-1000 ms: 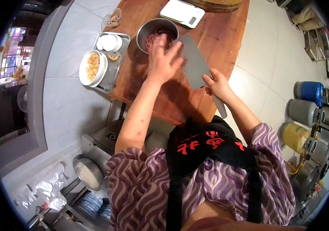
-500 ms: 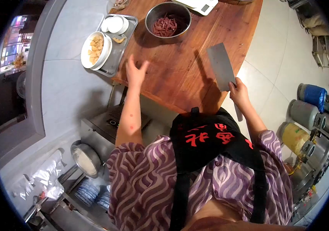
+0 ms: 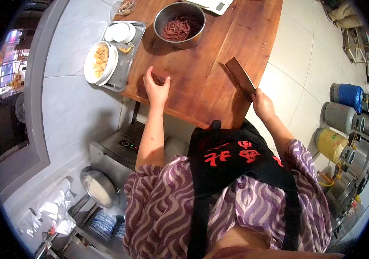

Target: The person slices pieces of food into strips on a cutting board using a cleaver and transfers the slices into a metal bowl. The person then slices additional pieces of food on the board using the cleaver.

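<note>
Our left hand [image 3: 157, 91] was spread wide at the wooden table [image 3: 201, 88]; our right hand [image 3: 263, 105] gripped the cleaver [image 3: 239, 74]. Dark red strips [image 3: 179, 29] already lay in the steel bowl [image 3: 161, 19]; what remained, we could not tell. Gas cylinders [image 3: 339, 117] stood on the pale tiled floor [image 3: 286, 82]
</note>
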The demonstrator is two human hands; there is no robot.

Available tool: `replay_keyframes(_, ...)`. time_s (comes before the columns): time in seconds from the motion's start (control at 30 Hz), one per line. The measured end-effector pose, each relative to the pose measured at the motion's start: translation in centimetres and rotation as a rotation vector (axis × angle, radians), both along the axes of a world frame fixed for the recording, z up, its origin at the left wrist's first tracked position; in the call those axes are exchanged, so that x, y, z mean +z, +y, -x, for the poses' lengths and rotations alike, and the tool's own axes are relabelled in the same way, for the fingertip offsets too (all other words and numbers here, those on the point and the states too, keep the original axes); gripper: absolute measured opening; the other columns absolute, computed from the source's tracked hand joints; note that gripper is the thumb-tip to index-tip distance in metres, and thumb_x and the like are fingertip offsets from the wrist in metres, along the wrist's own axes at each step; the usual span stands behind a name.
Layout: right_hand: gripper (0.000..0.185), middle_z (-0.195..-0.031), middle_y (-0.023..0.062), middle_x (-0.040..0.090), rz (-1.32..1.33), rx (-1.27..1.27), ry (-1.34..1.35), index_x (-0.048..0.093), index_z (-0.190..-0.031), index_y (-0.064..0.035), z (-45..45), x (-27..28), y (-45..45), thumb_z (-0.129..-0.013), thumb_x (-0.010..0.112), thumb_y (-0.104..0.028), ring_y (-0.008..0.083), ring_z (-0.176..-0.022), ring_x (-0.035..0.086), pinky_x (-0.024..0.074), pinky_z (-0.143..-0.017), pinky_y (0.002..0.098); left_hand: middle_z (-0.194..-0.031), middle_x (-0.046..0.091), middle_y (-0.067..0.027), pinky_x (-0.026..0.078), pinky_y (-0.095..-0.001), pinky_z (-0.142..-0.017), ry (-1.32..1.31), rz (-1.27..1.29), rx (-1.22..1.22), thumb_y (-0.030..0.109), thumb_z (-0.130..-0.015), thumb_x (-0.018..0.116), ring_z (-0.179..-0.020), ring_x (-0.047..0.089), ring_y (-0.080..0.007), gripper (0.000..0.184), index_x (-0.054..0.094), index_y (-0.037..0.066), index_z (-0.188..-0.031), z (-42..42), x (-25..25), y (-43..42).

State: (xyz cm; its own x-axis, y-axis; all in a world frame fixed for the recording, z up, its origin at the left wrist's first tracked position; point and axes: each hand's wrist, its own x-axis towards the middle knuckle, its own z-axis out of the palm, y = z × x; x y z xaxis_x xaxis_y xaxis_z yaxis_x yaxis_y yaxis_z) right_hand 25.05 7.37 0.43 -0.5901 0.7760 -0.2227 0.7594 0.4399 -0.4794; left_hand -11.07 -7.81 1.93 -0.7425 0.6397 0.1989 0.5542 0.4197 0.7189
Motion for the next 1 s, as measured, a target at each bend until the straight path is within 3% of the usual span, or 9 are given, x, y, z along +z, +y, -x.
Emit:
replay_keyframes(0.07, 0.015, -0.082, 0.0266, 0.062, -0.011, 0.042, -0.010, 0.045, -0.097, -0.0022, 0.0, 0.3, 0.5, -0.092, 0.049, -0.016, 0.0445, -0.075, 0.061, 0.0492, -0.065, 0.0519, -0.129, 0.043, -0.0174, 0.036, -0.0405, -0.105, -0.128, -0.220, -0.010, 0.001, -0.071, 0.077, -0.123, 0.044, -0.0312, 0.082, 0.031, 0.002, -0.139, -3.1, 1.5, 0.3)
replay_keyframes(0.2, 0.014, -0.081, 0.0256, 0.062, -0.024, 0.170, 0.034, 0.044, -0.094, -0.0021, 0.0, 0.5, 1.7, -0.092, 0.049, -0.015, 0.0444, -0.074, 0.061, 0.0496, -0.064, 0.0513, -0.139, 0.034, -0.0168, 0.032, -0.0383, -0.107, -0.237, -0.375, -0.056, -0.002, -0.071, 0.076, -0.127, 0.038, -0.0276, 0.093, 0.019, 0.002, -0.144, -8.6, 3.9, 0.0)
replay_keyframes(0.33, 0.013, -0.081, 0.0258, 0.061, 0.010, 0.241, 0.056, 0.044, -0.093, -0.0023, 0.4, 0.1, 2.3, -0.092, 0.047, -0.015, 0.0446, -0.073, 0.061, 0.0499, -0.063, 0.0503, -0.139, 0.034, -0.0165, 0.027, -0.0380, -0.110, -0.420, -0.323, 0.004, -0.001, -0.072, 0.076, -0.129, 0.034, -0.0276, 0.092, 0.020, 0.004, -0.145, -13.3, 2.0, -0.1)
replay_keyframes(0.43, 0.012, -0.077, 0.0254, 0.061, 0.040, 0.294, 0.039, 0.043, -0.094, -0.0029, 1.3, -0.3, 2.9, -0.088, 0.048, -0.012, 0.0441, -0.071, 0.062, 0.0495, -0.060, 0.0500, -0.136, 0.039, -0.0175, 0.030, -0.0374, -0.108, -0.463, -0.076, 0.063, 0.003, -0.073, 0.076, -0.125, 0.040, -0.0254, 0.086, 0.027, 0.003, -0.143, -17.2, 1.1, 0.2)
replay_keyframes(0.47, 0.013, -0.074, 0.0249, 0.060, 0.042, 0.298, 0.049, 0.042, -0.094, -0.0032, 1.7, 0.1, 2.9, -0.088, 0.049, -0.012, 0.0443, -0.070, 0.061, 0.0486, -0.058, 0.0508, -0.134, 0.042, -0.0177, 0.032, -0.0381, -0.107, -0.500, -0.127, 0.038, 0.004, -0.072, 0.077, -0.123, 0.042, -0.0260, 0.085, 0.029, 0.001, -0.141, -18.3, 0.2, 0.2)
replay_keyframes(0.57, 0.014, -0.068, 0.0246, 0.061, -0.016, 0.330, 0.113, 0.042, -0.097, -0.0038, 2.3, -0.7, 3.2, -0.086, 0.049, -0.010, 0.0431, -0.066, 0.063, 0.0490, -0.055, 0.0511, -0.131, 0.045, -0.0220, 0.035, -0.0430, -0.104, -0.299, 0.005, -0.014, 0.009, -0.071, 0.077, -0.123, 0.044, -0.0347, 0.083, 0.031, 0.000, -0.139, -20.0, -2.3, 0.5)
replay_keyframes(0.67, 0.013, -0.070, 0.0243, 0.062, -0.002, 0.340, 0.036, 0.045, -0.096, -0.0027, 2.8, -0.2, 3.3, -0.087, 0.050, -0.011, 0.0418, -0.067, 0.064, 0.0501, -0.056, 0.0501, -0.134, 0.042, -0.0248, 0.032, -0.0438, -0.108, -0.207, 0.078, -0.013, 0.010, -0.071, 0.077, -0.125, 0.041, -0.0372, 0.080, 0.033, 0.002, -0.138, -20.6, -2.1, 3.2)
replay_keyframes(0.77, 0.015, -0.070, 0.0240, 0.062, 0.059, 0.336, 0.026, 0.045, -0.098, -0.0020, 2.7, -0.1, 4.1, -0.087, 0.051, -0.012, 0.0413, -0.068, 0.064, 0.0503, -0.058, 0.0501, -0.127, 0.046, -0.0267, 0.035, -0.0471, -0.103, -0.071, 0.118, -0.023, 0.014, -0.070, 0.078, -0.119, 0.043, -0.0423, 0.078, 0.037, 0.002, -0.134, -20.7, -1.4, 6.7)
replay_keyframes(1.0, 0.014, -0.072, 0.0231, 0.062, 0.069, 0.289, 0.025, 0.051, -0.096, -0.0018, 2.9, 1.6, 6.4, -0.088, 0.052, -0.012, 0.0395, -0.070, 0.064, 0.0507, -0.060, 0.0491, -0.122, 0.046, -0.0225, 0.037, -0.0480, -0.100, 0.030, 0.302, -0.062, 0.017, -0.069, 0.082, -0.118, 0.042, -0.0414, 0.079, 0.039, 0.001, -0.132, -19.5, -2.9, 8.1)
